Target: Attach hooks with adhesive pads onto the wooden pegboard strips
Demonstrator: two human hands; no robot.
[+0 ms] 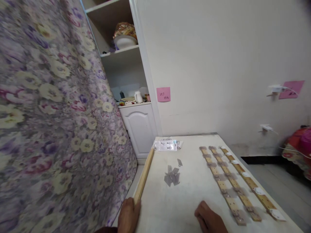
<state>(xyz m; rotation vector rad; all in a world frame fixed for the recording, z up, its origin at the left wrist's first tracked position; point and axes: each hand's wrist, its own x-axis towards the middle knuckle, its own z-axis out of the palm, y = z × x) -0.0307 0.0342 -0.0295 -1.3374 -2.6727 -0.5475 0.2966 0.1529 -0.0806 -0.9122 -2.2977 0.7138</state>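
At the table's left edge, my left hand [128,215] is closed around the near end of a long, light wooden strip [145,174]. My right hand [209,218] rests at the near side of the table with its fingers curled in; whatever is inside them, if anything, is hidden. Between the hands and farther back lies a small heap of greyish, see-through hook-like pieces [172,177], with a single similar piece [179,162] just beyond it. To the right stand rows of drilled wooden strips: two bear clear pieces [225,187], and one bears white hooks [252,184].
A clear package [166,145] lies at the table's [179,207] far left corner. A floral curtain [60,113] hangs close on the left. Behind are a white cabinet [141,126] and the wall, with a pink note [163,94]. Plugs with cables [266,127] are at right.
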